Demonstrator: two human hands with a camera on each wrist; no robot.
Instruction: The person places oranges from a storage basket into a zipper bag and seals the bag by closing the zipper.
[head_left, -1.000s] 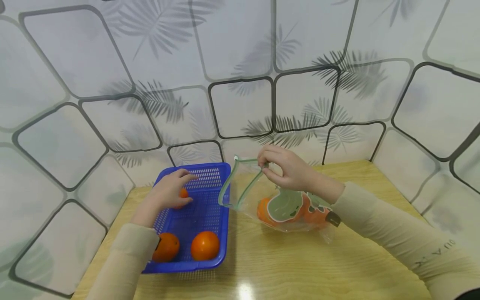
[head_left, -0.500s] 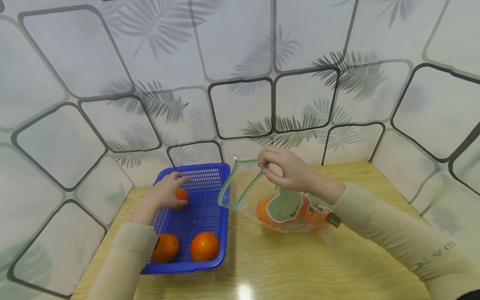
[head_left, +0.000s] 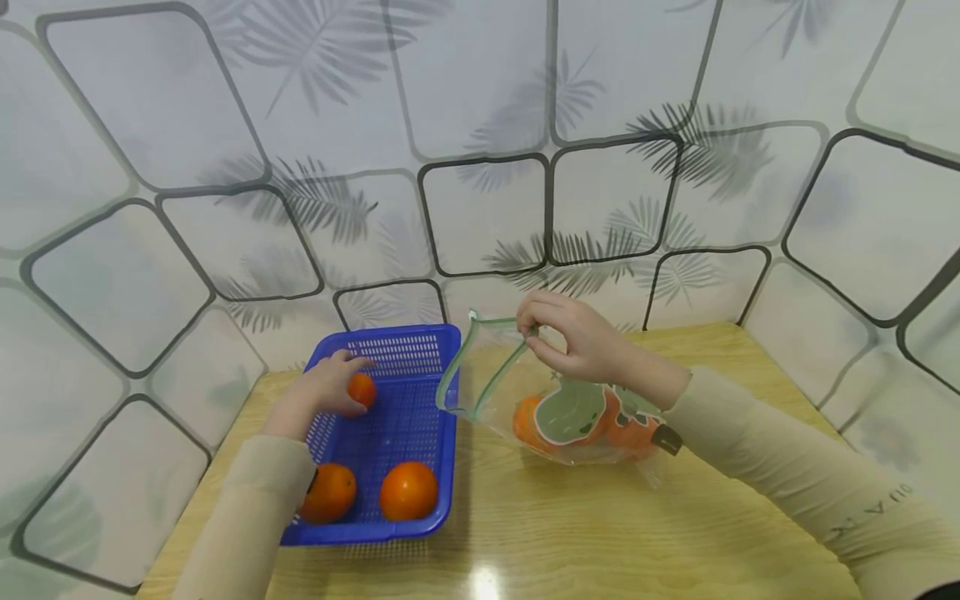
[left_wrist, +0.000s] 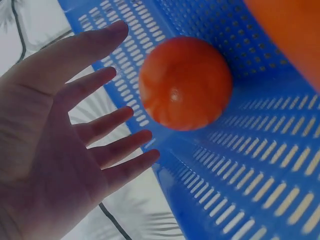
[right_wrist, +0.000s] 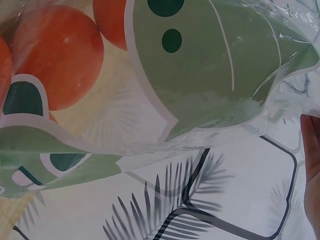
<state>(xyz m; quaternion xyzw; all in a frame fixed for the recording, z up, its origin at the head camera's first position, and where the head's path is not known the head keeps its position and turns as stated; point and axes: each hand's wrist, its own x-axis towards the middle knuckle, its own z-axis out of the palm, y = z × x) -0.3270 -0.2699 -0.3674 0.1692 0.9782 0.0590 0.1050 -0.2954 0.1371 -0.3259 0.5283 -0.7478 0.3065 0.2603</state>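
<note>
My left hand [head_left: 327,387] reaches into the blue plastic basket [head_left: 401,417], beside an orange [head_left: 362,392] at its far left. In the left wrist view the fingers [left_wrist: 107,150] and thumb are spread, with a gap between them and that orange [left_wrist: 185,82]. My right hand [head_left: 573,337] pinches the green-edged mouth of a clear zip bag [head_left: 577,412] and holds it up. The bag's opening faces the basket, and several oranges [right_wrist: 60,57] lie inside, partly covered by the bag's green print. In the right wrist view only an edge of the hand shows.
Two more oranges [head_left: 408,492] sit at the near end of the basket, the left one partly behind my sleeve. Basket and bag stand side by side on a wooden table [head_left: 540,525]. A patterned cloth wall [head_left: 480,217] closes off the back and sides.
My left hand has lowered slightly into the basket and drawn closer around the far orange. The right hand and the bag stay as they were.
</note>
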